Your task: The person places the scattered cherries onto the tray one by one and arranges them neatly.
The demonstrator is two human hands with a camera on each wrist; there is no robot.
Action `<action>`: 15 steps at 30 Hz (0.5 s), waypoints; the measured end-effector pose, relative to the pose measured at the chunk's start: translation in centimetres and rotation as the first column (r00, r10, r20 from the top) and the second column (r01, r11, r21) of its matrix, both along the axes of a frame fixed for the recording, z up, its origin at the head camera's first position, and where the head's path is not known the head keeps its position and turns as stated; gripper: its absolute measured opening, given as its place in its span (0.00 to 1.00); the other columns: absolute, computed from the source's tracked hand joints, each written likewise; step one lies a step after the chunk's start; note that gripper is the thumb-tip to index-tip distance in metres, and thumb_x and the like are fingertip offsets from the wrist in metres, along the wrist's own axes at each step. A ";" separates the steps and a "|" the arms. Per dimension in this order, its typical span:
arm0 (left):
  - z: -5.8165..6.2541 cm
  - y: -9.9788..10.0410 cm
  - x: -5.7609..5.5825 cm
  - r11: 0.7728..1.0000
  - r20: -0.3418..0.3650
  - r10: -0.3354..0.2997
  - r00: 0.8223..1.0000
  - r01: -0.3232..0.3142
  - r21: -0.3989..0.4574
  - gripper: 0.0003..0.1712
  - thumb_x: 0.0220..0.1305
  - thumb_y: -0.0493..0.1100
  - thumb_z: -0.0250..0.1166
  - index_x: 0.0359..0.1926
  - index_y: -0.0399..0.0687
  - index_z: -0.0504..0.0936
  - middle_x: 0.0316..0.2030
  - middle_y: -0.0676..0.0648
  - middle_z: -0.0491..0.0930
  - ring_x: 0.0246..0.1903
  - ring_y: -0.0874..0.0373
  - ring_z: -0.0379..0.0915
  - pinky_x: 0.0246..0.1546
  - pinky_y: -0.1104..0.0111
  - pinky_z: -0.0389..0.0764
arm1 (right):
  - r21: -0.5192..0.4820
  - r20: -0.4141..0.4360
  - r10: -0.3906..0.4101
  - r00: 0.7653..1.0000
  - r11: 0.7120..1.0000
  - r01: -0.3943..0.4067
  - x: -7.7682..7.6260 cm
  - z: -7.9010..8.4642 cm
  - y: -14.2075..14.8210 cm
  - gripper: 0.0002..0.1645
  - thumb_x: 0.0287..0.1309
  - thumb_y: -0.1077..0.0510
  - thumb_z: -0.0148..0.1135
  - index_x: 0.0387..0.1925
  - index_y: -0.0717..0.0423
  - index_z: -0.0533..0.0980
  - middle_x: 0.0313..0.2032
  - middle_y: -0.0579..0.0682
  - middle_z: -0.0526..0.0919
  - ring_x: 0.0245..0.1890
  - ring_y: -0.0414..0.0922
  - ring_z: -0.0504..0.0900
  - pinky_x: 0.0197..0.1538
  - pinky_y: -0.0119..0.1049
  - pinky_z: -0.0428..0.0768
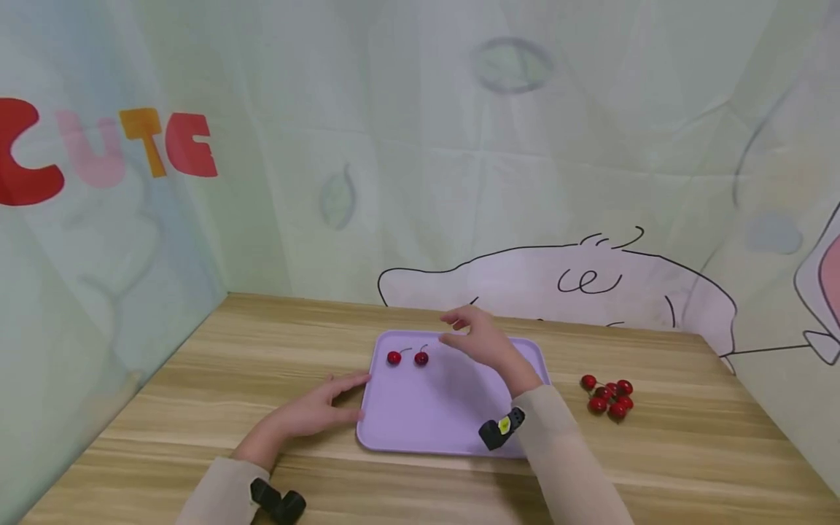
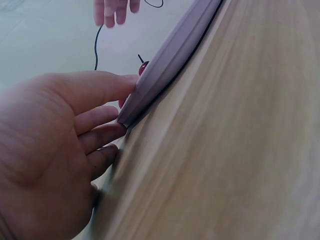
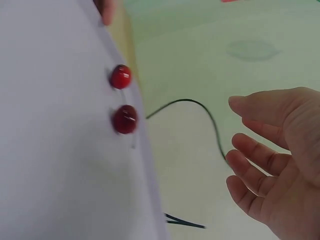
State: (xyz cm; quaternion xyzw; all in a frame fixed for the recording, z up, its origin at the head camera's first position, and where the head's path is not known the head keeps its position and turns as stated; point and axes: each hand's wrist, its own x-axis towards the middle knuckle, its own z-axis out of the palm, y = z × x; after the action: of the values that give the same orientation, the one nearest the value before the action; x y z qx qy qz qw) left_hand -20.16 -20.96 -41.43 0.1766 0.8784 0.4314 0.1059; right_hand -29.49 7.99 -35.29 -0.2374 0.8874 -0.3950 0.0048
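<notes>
A purple tray [image 1: 433, 415] lies on the wooden table. Near its far left corner sit two cherries with stems: a bright red cherry [image 1: 394, 358] and, to its right, a darker cherry [image 1: 421, 359]. Against the tray's left edge rests my left hand [image 1: 318, 408], its thumb and fingers spread along the rim. My right hand [image 1: 482, 339] hovers over the tray's far side, right of the darker cherry, fingers loosely bent and holding nothing. In the right wrist view this hand [image 3: 280, 165] hangs apart from both cherries.
Right of the tray, a cluster of several cherries [image 1: 617, 410] lies on the wooden table [image 1: 695, 452]. A printed curtain [image 1: 420, 182] stands behind the table's far edge and along its sides. Each wrist wears a small black camera.
</notes>
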 end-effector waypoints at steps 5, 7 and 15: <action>-0.1 -0.2 -0.1 1.000 -0.016 -0.009 1.000 0.009 0.006 0.38 0.63 0.47 0.65 0.69 0.37 0.63 0.70 0.34 0.58 0.72 0.35 0.44 0.70 0.41 0.30 | -0.015 -0.126 -0.027 0.992 1.000 0.026 0.6 1.9 2.7 0.18 0.58 0.61 0.64 0.51 0.63 0.78 0.49 0.60 0.80 0.49 0.54 0.78 0.49 0.47 0.81; -0.2 -0.1 -0.1 1.000 -0.021 -0.015 1.000 0.015 0.005 0.38 0.63 0.47 0.65 0.69 0.37 0.63 0.70 0.34 0.57 0.71 0.36 0.44 0.70 0.41 0.30 | -0.018 -0.164 -0.056 0.985 0.998 0.054 0.8 2.6 3.9 0.18 0.58 0.61 0.65 0.50 0.64 0.78 0.48 0.60 0.81 0.47 0.54 0.78 0.48 0.47 0.81; -0.5 -0.2 -0.3 1.000 -0.024 -0.016 1.000 0.016 0.000 0.39 0.63 0.49 0.65 0.70 0.38 0.63 0.70 0.35 0.58 0.71 0.36 0.45 0.70 0.40 0.32 | -0.017 -0.257 -0.173 0.951 0.984 0.175 1.8 4.2 9.6 0.20 0.60 0.60 0.64 0.52 0.65 0.77 0.47 0.61 0.81 0.46 0.54 0.79 0.47 0.46 0.80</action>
State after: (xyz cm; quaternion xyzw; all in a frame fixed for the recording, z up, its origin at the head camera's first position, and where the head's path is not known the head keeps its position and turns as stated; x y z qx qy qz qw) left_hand -20.43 -21.17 -41.95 0.1890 0.8781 0.4284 0.0987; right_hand -27.64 17.63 -31.06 -0.2077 0.8991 -0.3572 -0.1446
